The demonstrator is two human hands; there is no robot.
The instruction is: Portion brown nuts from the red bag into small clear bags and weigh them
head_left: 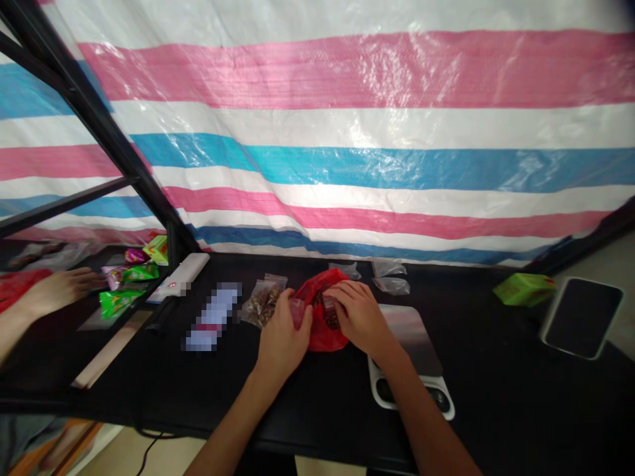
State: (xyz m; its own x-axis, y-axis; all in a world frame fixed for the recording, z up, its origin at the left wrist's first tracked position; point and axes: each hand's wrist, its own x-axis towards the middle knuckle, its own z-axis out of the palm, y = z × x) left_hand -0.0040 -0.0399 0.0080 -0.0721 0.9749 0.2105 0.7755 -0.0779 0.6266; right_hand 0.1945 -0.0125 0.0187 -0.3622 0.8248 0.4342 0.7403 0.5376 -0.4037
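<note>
A red plastic bag (325, 337) lies open on the black table, with small dark brown pieces (331, 320) inside it. At its left side, my left hand (284, 338) is closed, thumb and fingers pinching what looks like a small clear plastic bag (297, 312). My right hand (361, 318) reaches over the bag's right rim, fingers curled down among the brown pieces; what they grip is hidden. Just left of my left hand lie clear zip bags (262, 301) filled with brown pieces. Beneath my right forearm is a white kitchen scale (414, 340).
Small clear bags (391, 285) lie behind the scale. A phone (583, 317) leans by a green box (523, 289) at right. At left are a blurred-out item (213, 317), a white power strip (183, 274), a black frame post (171, 244), and another person's hand (62, 291) near green packets (119, 302).
</note>
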